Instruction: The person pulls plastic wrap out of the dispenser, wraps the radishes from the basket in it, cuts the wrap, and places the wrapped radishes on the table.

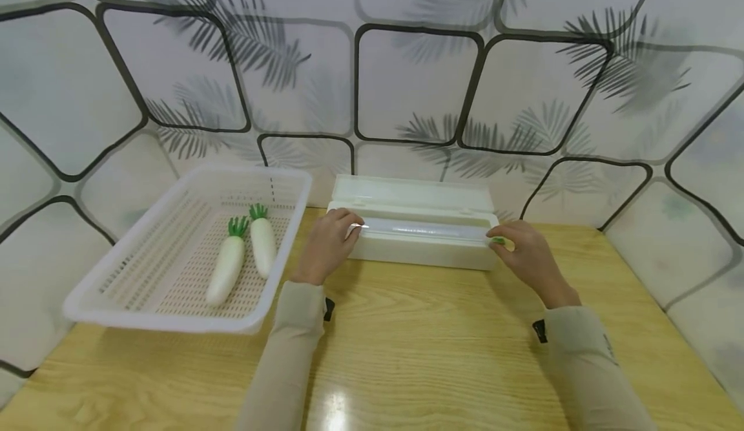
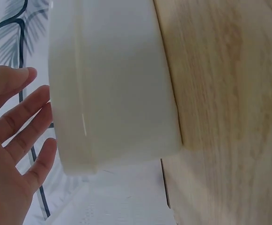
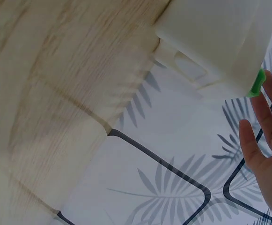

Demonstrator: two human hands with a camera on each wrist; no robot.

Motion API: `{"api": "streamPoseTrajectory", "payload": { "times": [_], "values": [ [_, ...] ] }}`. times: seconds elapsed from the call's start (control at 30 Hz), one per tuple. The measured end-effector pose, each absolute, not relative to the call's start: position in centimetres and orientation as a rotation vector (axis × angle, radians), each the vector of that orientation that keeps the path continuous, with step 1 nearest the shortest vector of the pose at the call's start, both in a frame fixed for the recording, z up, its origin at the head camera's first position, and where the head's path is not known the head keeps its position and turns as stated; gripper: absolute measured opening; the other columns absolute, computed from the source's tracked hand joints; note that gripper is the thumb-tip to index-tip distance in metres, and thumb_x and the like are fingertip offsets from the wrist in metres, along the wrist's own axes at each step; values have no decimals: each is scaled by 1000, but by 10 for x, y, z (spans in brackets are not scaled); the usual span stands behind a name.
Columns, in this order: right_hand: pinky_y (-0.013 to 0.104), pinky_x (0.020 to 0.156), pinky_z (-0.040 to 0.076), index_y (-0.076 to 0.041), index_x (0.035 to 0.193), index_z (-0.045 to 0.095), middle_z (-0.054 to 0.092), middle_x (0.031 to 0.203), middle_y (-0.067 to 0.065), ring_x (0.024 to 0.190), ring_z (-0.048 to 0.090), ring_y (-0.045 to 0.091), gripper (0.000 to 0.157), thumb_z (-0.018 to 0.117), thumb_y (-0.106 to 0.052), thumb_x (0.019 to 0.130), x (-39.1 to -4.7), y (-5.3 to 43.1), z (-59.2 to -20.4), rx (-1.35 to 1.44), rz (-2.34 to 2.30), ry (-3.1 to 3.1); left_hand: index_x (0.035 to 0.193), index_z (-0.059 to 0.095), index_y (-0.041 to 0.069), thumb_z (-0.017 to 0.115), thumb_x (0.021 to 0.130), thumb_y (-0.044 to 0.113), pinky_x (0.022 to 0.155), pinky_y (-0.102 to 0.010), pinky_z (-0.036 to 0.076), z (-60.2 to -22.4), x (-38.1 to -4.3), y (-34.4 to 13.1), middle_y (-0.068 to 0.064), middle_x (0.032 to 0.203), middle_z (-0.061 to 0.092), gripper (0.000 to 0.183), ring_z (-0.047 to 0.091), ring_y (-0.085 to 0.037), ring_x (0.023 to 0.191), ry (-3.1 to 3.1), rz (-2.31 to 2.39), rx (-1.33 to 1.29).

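Note:
A long white cling film dispenser (image 1: 418, 254) stands on the table with its lid (image 1: 413, 192) raised toward the wall. Clear cling film (image 1: 427, 229) lies along its front edge, shining in the light. At the left end my left hand (image 1: 325, 245) pinches the film's edge between thumb and forefinger, the other fingers spread beside the box. My right hand (image 1: 531, 260) pinches at the right end, close to a green slider (image 3: 256, 84). The wrist views show the box ends (image 2: 121, 89), but the film itself is hidden there.
To the left stands a white plastic basket (image 1: 168, 322) holding two white radishes (image 1: 227, 269) with green tops. A patterned wall (image 1: 418, 88) rises right behind the dispenser. The wooden table (image 1: 418, 340) extends toward me.

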State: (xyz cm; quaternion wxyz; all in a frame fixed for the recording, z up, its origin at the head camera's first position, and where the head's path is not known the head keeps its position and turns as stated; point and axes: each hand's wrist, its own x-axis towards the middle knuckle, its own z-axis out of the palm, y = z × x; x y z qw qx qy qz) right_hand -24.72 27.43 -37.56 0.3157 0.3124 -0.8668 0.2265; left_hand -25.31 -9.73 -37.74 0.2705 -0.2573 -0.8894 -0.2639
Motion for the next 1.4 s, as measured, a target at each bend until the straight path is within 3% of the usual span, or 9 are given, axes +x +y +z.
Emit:
{"api": "streamPoseTrajectory", "payload": {
  "times": [0.57,0.83,1.27,1.4],
  "values": [
    [49,66,54,3,89,75,72,84,14,74,65,30,21,82,14,73,-261,274,-379,894,579,-2324,103,74,0,66,96,2,77,-49,50,-389,-263,-99,-14,106,72,11,66,-32,89,-2377,-709,-652],
    [49,64,55,3,85,77,72,80,12,71,66,31,16,80,15,75,-265,273,-372,851,616,-2402,100,74,-1,66,95,0,89,-55,51,-392,-262,-103,-14,103,73,9,67,-32,86,-2379,-748,-632],
    [47,62,54,4,83,71,68,78,14,71,63,30,21,75,23,75,-273,269,-375,866,625,-2366,98,75,0,68,94,0,81,-53,51,-387,-262,-103,-13,99,74,8,67,-33,87,-2380,-719,-612],
    [46,63,51,2,83,68,65,79,11,72,60,29,22,68,24,81,-275,267,-376,896,627,-2345,96,75,1,69,93,-1,77,-51,50,-389,-262,-105,-12,97,74,7,68,-32,87,-2387,-708,-597]
  ]
}}
